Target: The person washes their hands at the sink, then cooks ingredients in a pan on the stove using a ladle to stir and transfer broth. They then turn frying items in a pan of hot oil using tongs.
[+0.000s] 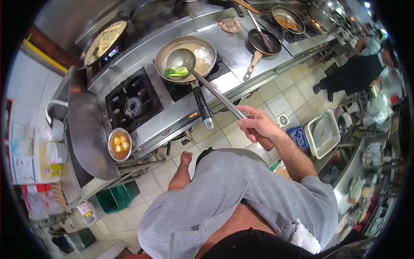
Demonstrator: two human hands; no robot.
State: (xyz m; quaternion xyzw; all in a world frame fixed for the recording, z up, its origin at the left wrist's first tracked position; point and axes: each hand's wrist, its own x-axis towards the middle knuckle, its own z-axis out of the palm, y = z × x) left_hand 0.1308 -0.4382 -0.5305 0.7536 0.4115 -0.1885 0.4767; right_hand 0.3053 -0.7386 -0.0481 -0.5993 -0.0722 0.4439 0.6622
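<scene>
My right hand [258, 124] is closed around the long metal handle of a ladle [220, 98], near its wooden end. The ladle's round bowl lies inside a frying pan [160, 48] on the stove. Bright green bok choy [177, 72] sits at the near edge of the ladle bowl. White food pieces [202, 55] and a pale liquid are in the right part of the pan. The pan's black handle [200, 103] points toward me, with no hand on it. My left hand [186, 158] hangs low by my side, fingers curled in, with nothing visible in it.
Left of the pan is a bare burner [133, 105]. A metal bowl of round pieces in brown liquid [120, 144] stands at the front left. A black pan [266, 42] and a pan with orange food [286, 20] are right. Another person [358, 73] is far right.
</scene>
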